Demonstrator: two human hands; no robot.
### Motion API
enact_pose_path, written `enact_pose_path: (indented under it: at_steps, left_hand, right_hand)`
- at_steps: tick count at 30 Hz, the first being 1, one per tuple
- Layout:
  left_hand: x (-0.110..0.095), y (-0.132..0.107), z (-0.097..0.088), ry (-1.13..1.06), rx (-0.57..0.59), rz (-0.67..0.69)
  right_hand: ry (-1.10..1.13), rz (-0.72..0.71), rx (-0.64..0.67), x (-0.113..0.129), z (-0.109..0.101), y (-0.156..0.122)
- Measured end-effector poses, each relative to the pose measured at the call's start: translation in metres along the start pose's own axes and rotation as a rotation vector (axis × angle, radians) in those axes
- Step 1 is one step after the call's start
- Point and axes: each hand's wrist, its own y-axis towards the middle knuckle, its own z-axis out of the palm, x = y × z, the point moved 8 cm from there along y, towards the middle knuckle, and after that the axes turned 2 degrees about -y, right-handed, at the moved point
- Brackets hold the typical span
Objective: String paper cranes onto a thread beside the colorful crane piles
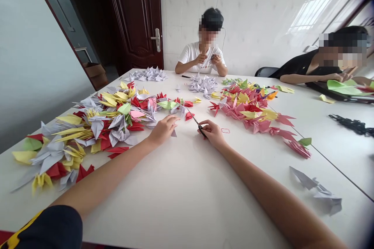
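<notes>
My left hand (163,128) rests on the white table (187,194) with its fingers curled over a small grey folded paper piece (174,133). My right hand (212,133) is closed on the black handles of a pair of scissors (196,121), whose blades point up and left toward a red paper piece (189,116). A small red rubber band (225,130) lies just right of my right hand.
A big heap of folded paper cranes (96,124) in grey, yellow and red covers the left. A pink and red heap (251,111) lies to the right, with grey ones (318,192) near the right edge. Two other people sit at the far side, one handling something small.
</notes>
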Motion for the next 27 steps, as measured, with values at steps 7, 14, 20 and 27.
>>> enact_pose_path:
  at_steps: [7, 14, 20, 27]
  left_hand:
    - [0.021, -0.014, 0.021, -0.047, 0.018, -0.067]
    - [0.026, -0.013, 0.014, -0.018, 0.047, -0.143]
    - [0.025, -0.016, 0.013, 0.070, 0.037, -0.165]
    - [0.023, -0.014, 0.010, 0.006, 0.013, -0.124]
  right_hand:
    - [-0.008, 0.011, -0.002, 0.000, 0.000, 0.001]
    - [-0.016, 0.012, -0.001, -0.004, -0.002, 0.001]
    - [-0.019, 0.007, -0.005, -0.006, -0.002, 0.002]
    - [-0.038, 0.004, -0.010, -0.008, -0.003, 0.001]
